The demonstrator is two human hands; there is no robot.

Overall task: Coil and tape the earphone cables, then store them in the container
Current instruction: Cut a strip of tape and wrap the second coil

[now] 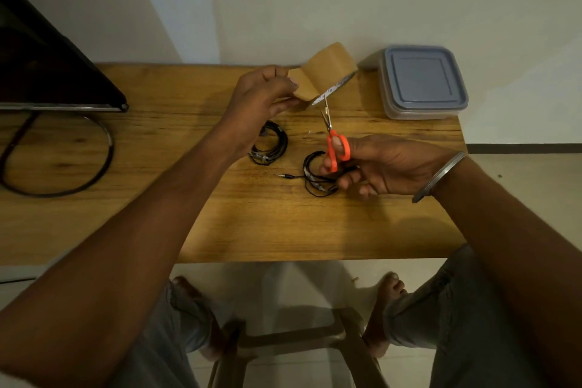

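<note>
My left hand [263, 94] holds a roll of brown tape [327, 69] above the wooden table [157, 198], pinching the pulled-out tape end. My right hand [378, 167] grips orange-handled scissors [337, 148], whose blades point up at the tape's lower edge. Two coiled black earphone cables lie on the table: one [271, 145] under my left wrist with clear tape on it, the other [318, 176] beneath my right fingers, its jack plug sticking out to the left. A lidded grey plastic container [422, 82] stands at the table's back right corner.
A dark monitor [47, 66] on a curved black stand [94, 167] fills the table's left side. A wall rises right behind the table. Below the front edge are my knees, bare feet and a stool frame [293, 340].
</note>
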